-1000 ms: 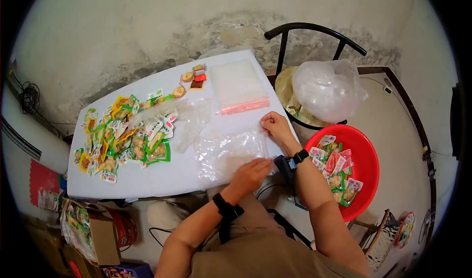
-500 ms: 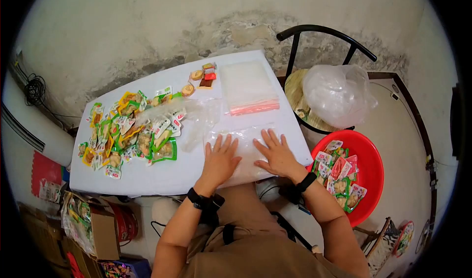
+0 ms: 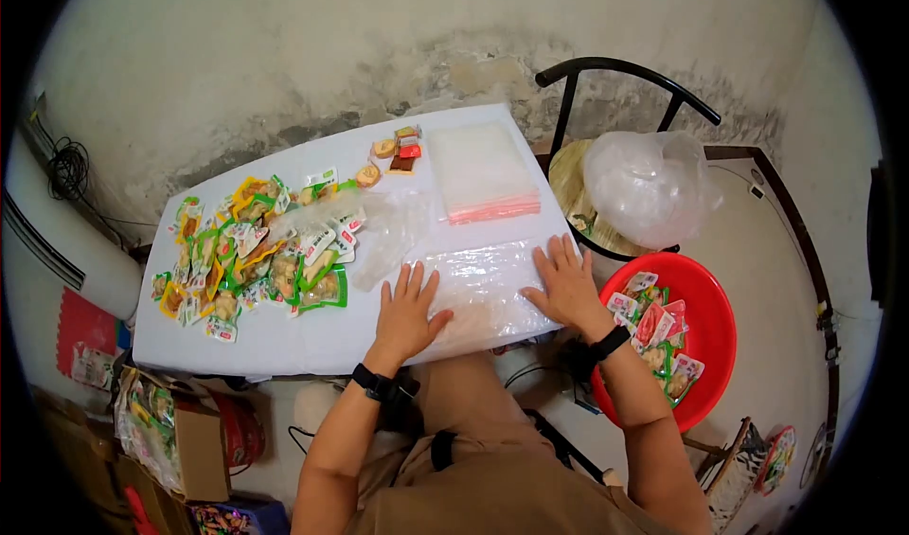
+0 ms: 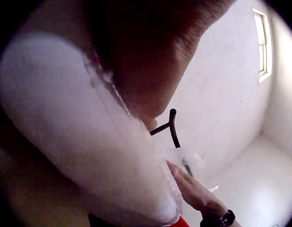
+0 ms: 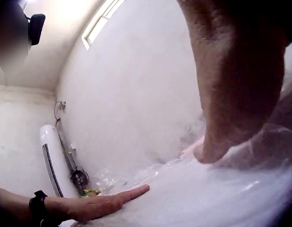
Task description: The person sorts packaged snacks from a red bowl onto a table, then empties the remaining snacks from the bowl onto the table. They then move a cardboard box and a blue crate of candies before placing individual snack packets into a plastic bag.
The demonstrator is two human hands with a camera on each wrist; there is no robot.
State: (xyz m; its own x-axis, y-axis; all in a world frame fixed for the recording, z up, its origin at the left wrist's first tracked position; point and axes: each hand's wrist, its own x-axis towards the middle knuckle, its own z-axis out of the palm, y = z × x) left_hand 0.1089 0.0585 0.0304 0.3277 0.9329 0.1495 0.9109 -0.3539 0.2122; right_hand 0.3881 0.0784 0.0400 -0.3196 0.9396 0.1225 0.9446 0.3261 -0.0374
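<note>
A clear plastic bag (image 3: 483, 284) lies flat at the table's front edge. My left hand (image 3: 405, 317) rests with fingers spread on its left side, and my right hand (image 3: 568, 289) rests spread on its right side. In the left wrist view the left hand (image 4: 146, 61) looms close and dark, with the right hand (image 4: 195, 191) beyond it. The right wrist view shows the right hand (image 5: 235, 80) near and the left hand (image 5: 96, 207) lying flat on the far side. Behind the bag is a stack of clear bags (image 3: 483, 170) with pink edges.
Snack packets (image 3: 284, 275) are heaped on the table's left, beside a crumpled clear bag (image 3: 393, 232). Small wrapped cakes (image 3: 367, 174) lie at the back. A red basin (image 3: 715, 346) of packets stands right, below a chair (image 3: 568, 180) holding a plastic bag (image 3: 649, 185). A cardboard box (image 3: 204, 450) stands front left.
Both hands, earlier near the bag's right side, came down spread on it. Since then they have moved apart, the right one outward to the right, and the bag between them looks flatter.
</note>
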